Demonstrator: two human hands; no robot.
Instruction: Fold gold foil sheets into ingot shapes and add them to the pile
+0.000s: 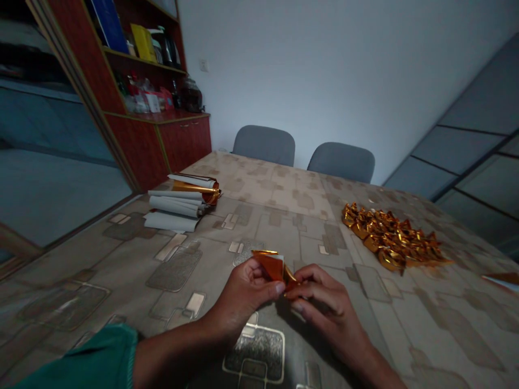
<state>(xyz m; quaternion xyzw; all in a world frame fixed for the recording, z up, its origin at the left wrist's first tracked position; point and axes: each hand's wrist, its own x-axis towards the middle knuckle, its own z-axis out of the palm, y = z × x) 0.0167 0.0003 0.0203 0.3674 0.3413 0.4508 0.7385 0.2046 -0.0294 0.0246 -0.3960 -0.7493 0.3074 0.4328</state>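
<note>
My left hand (247, 294) and my right hand (324, 302) meet just above the table near its front edge. Both pinch a small piece of gold foil paper (272, 266), partly folded, with its orange side up and a white edge showing. The left thumb and fingers press one side of the foil, and the right fingers grip the other end. A pile of folded gold foil pieces (391, 237) lies to the right, beyond my right hand. A stack of rolled foil sheets (182, 202), white side out with one gold roll, lies at the far left.
The table (284, 210) has a beige patterned cover. Two grey chairs (302, 151) stand at its far side. A red-brown cabinet (162, 135) with cluttered shelves stands at the left. Another sheet's corner (505, 280) shows at the right edge.
</note>
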